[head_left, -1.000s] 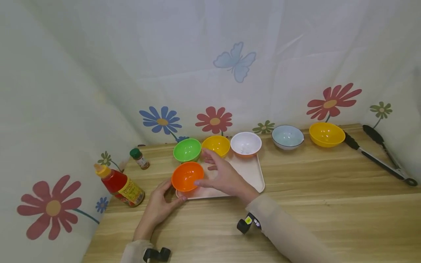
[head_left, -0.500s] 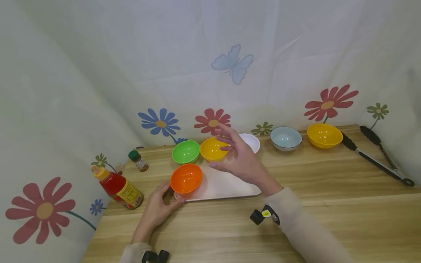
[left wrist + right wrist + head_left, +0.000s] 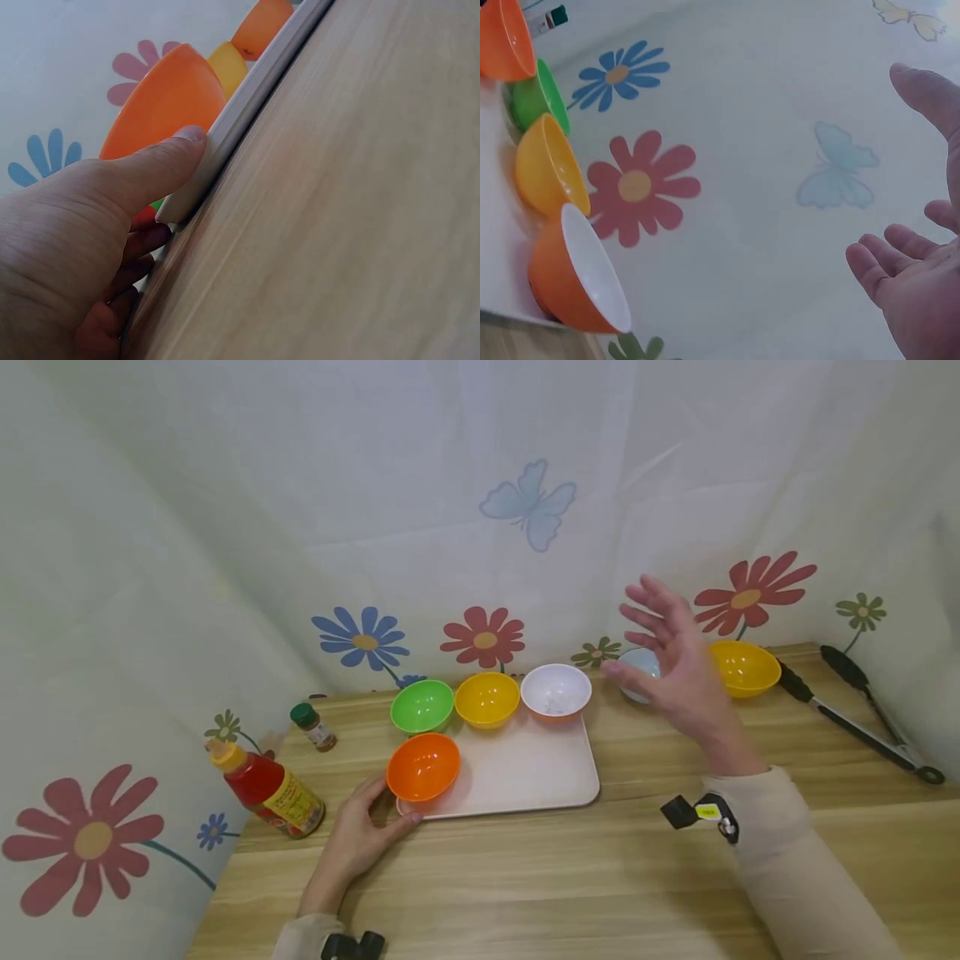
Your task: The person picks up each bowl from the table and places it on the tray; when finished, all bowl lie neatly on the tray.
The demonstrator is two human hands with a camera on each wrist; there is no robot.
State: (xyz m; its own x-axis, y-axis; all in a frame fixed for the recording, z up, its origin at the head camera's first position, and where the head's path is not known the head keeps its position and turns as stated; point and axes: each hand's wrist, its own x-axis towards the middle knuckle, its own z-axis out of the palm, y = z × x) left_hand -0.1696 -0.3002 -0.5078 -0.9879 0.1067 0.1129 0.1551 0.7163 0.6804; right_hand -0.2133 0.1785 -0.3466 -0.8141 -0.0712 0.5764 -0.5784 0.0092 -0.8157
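Note:
My left hand point(image 3: 362, 837) grips the front left corner of the white tray point(image 3: 525, 777). In the left wrist view its thumb point(image 3: 169, 166) lies along the tray's rim, and the fingers curl at the corner. Close to that hand sits an orange bowl point(image 3: 423, 767). Behind it along the tray's back stand a green bowl point(image 3: 422, 707), a yellow bowl point(image 3: 487, 700) and a bowl white inside and orange outside point(image 3: 557, 691). My right hand point(image 3: 686, 681) is raised with fingers spread, holding nothing. It partly covers a light blue bowl point(image 3: 637, 672) in the head view.
Another yellow bowl point(image 3: 744, 668) stands at the back right, beside black-and-silver tongs point(image 3: 862, 727). On the left are a red sauce bottle with a yellow cap point(image 3: 273, 793) and a small green-capped jar point(image 3: 315, 727). A flowered curtain point(image 3: 570, 593) hangs behind the wooden table point(image 3: 540, 877).
My right hand has moved away from the orange bowl, rightward and up across the tray, to in front of the light blue bowl. The left hand has stayed at the tray's corner.

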